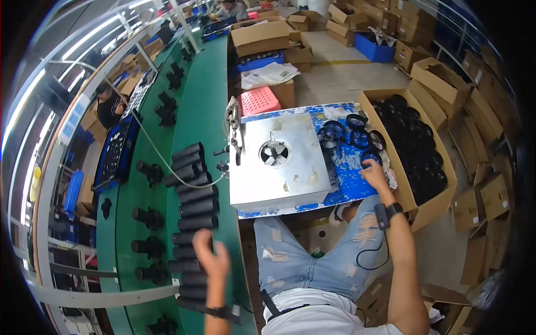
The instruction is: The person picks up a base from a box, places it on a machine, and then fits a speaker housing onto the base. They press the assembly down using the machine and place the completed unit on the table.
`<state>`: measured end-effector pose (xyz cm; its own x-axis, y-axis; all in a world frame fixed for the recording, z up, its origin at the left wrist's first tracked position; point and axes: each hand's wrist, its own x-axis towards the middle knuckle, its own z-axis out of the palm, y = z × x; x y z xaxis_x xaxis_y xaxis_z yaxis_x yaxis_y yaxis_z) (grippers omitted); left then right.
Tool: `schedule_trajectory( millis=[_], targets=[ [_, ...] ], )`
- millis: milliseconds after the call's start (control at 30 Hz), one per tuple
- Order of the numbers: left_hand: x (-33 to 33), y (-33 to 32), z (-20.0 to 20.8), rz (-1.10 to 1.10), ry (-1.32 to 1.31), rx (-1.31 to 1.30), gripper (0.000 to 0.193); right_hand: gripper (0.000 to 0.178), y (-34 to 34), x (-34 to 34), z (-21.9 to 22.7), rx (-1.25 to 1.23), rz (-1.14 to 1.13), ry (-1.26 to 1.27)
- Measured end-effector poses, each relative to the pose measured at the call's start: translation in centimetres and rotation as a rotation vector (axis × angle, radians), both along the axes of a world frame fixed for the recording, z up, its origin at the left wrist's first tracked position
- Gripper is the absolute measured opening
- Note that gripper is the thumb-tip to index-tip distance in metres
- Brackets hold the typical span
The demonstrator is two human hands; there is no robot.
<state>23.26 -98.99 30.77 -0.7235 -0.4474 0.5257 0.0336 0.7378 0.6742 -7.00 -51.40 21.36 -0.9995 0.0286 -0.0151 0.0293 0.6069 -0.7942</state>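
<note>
My right hand (375, 175) is at the right side of the blue worn board, its fingers closed on the edge of a black ring-shaped part with spokes (371, 157). More such black rings (357, 121) lie close by on the board. My left hand (212, 255) hovers over the green bench beside a row of black cylinders (199, 223), thumb and fingers apart, with nothing seen in it. Between my hands stands a silver metal box (279, 184). A round opening (274, 153) in its top holds a metal fixture with several blocks.
A long cardboard box (410, 151) full of black parts stands right of the board. Upright black parts (148, 218) line the green bench (195, 95). A red perforated basket (259, 100) sits beyond the metal box. A thin hose (153, 142) crosses the bench. Open cartons (438, 81) crowd the right.
</note>
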Motion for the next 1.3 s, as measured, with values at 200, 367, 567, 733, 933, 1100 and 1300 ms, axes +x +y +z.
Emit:
schedule_trajectory(
  millis=[200, 367, 567, 733, 933, 1100, 1300],
  targets=[
    [3.0, 11.2, -7.5, -0.478, -0.399, 0.224, 0.038, 0.036, -9.2, -1.6, -0.2, 0.356, 0.212, 0.12],
    [2.6, 9.6, -6.9, -0.576, -0.468, 0.153, 0.031, 0.032, -10.4, -3.0, -1.3, 0.695, 0.16, 0.009],
    [0.6, 9.3, -6.4, -0.518, -0.5, 0.208, 0.021, 0.034, -9.1, -0.1, -0.4, 0.562, 0.214, 0.01],
    [-1.7, 14.3, -10.4, -0.784, -0.481, 0.1, 0.019, 0.035, -7.3, 0.1, -1.7, 0.55, 0.134, 0.108],
    [-1.2, 15.1, -10.9, -0.851, -0.586, 0.192, 0.021, 0.03, -8.9, 1.1, -1.1, 0.477, 0.058, 0.109],
    [-0.5, 15.1, -12.0, -0.798, -0.624, 0.171, 0.021, 0.044, -9.0, 2.8, -1.5, 0.373, 0.092, 0.176],
    [-1.5, 16.0, -12.0, -0.805, -0.601, 0.144, 0.02, 0.041, -8.5, 2.1, -2.7, 0.345, 0.165, 0.0]
  ],
)
